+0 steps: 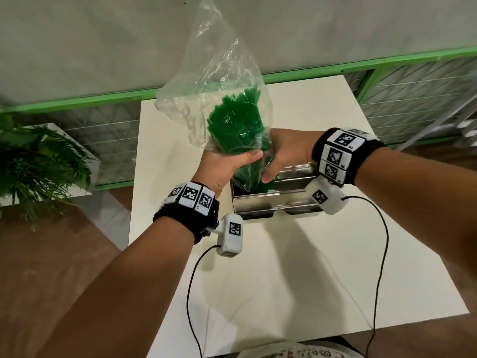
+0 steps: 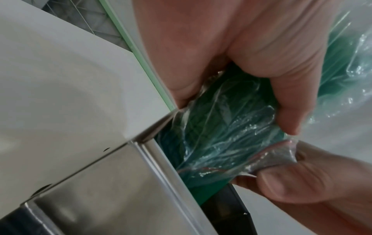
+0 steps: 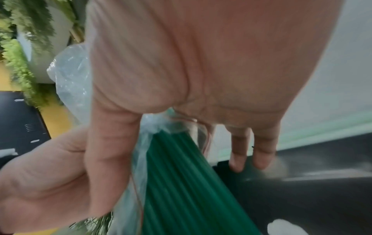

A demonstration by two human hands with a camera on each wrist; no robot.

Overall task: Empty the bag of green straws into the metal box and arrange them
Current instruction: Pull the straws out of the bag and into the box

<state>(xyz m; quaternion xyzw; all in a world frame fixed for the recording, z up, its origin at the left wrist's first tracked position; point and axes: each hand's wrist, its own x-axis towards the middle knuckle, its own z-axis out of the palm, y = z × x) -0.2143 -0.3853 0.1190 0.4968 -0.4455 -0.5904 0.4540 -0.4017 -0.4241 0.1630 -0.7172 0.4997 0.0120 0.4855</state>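
from the head view, the left hand (image 1: 227, 166) wraps around the middle of the clear plastic bag (image 1: 219, 81), squeezing the bundle of green straws (image 1: 235, 125) through the film, while the right hand (image 1: 286, 151) curls on the bag's lower, open end over the metal box (image 1: 258, 205). the box sits on the white table (image 1: 284, 267), and the bag's mouth is already dipped inside it, its loose closed end billowing upward. a potted plant (image 1: 38, 156) stands off to the left.

from the left wrist view, the fingers (image 2: 281, 89) clamp the film just above the box's rim (image 2: 161, 159). the likely slip here is the film snagging on that metal edge, so straws jam or spill outside the wall.

from the right wrist view, the right thumb and fingers (image 3: 112, 151) pinch the gathered mouth of the bag while straws fan out bare below it into the dark interior. if this grip loosens all at once, the bundle may drop in a tangle, some crossing or standing on end, making the arranging harder; lifting the bag too fast could also flick straws onto the table.
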